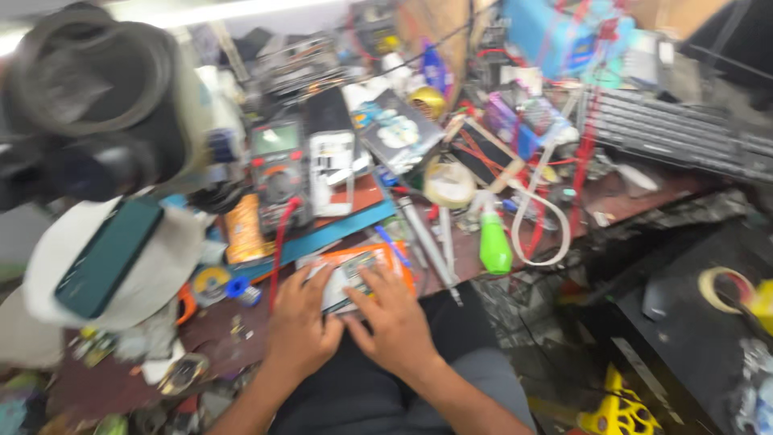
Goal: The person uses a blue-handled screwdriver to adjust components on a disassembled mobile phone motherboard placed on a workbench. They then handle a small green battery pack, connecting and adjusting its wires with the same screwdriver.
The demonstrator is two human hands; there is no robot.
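Both my hands rest on a small flat device with an orange frame (378, 256) at the near edge of a cluttered workbench (636, 197). My left hand (302, 322) lies on its left part with fingers spread. My right hand (394, 318) presses on its right part, fingers pointing up and left. The picture is blurred, so I cannot tell whether either hand grips the device or only lies on it. A red multimeter (278, 173) with a red lead stands just beyond the hands.
A microscope head (88, 105) looms at the upper left above a white stage bearing a dark phone (109, 258). A green spray bottle (493, 242), tape roll (448, 184), tweezers, cables and a keyboard (684, 133) crowd the bench. A yellow object (616, 411) lies on the floor.
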